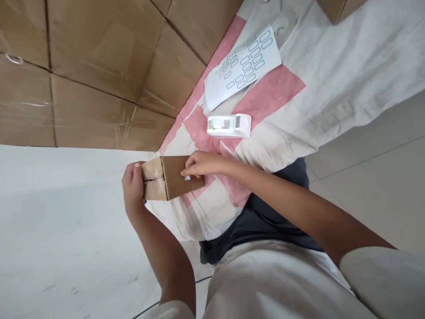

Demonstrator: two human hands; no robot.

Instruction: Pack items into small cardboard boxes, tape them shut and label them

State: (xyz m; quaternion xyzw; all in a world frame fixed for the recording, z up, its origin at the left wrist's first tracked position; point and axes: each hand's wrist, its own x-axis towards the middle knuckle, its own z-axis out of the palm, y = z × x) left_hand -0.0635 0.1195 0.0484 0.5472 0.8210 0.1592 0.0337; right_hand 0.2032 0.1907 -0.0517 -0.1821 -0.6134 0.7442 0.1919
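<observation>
My left hand [133,184] grips one end of a small brown cardboard box [175,179], its fingers wrapped around the end and the thumb on top. The taped end seam of the box faces left. On the side of the box, the bent fingers of my right hand [195,164] are closed at a small white label sticker [187,177] with a blue border. Part of the sticker is hidden under the fingertips. Past my right hand, a white tape dispenser [229,126] lies on the cloth.
Stacked, taped cardboard boxes [99,53] form a wall at upper left. A sheet of blue-bordered labels [244,66] lies beyond the dispenser on a pink and white cloth [332,88]. Another box [340,9] shows at the top right. A dark cord [149,308] runs along the bottom.
</observation>
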